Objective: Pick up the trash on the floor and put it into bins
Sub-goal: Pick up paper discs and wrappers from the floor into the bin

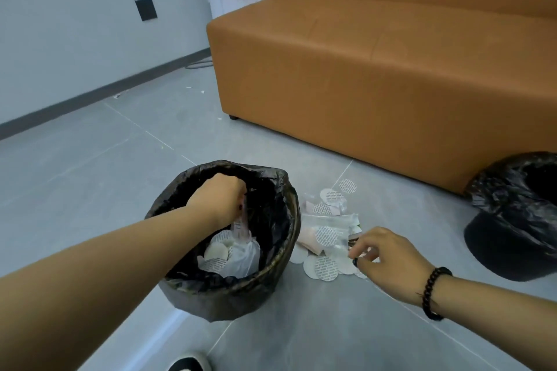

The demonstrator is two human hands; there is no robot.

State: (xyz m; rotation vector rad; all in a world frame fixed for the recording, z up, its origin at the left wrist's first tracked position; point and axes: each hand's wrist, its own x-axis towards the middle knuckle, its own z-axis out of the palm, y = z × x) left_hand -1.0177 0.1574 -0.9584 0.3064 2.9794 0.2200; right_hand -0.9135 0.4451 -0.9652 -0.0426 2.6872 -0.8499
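We see grey print on the round white discs [325,267], but it is too small for us to read, and we find no brand on anything. The floor [99,159] is grey tile with thin pale joints; a pale wall [75,24] with a dark skirting and a black wall plate [145,9] runs behind it, and an orange sofa [391,69] stands at the right. Our left hand [221,197] hangs over the bin [283,253], lined with a black bag, its fingers curled round a clear plastic wrapper [241,227] that dangles inside above other white scraps. Our right hand [388,259], with a dark bead bracelet [432,292] on the wrist, reaches the trash pile [327,229] on the floor just beside the bin, fingertips pinching at a clear bag there. A 2nd black-lined bin [512,214] stands further right by the sofa.
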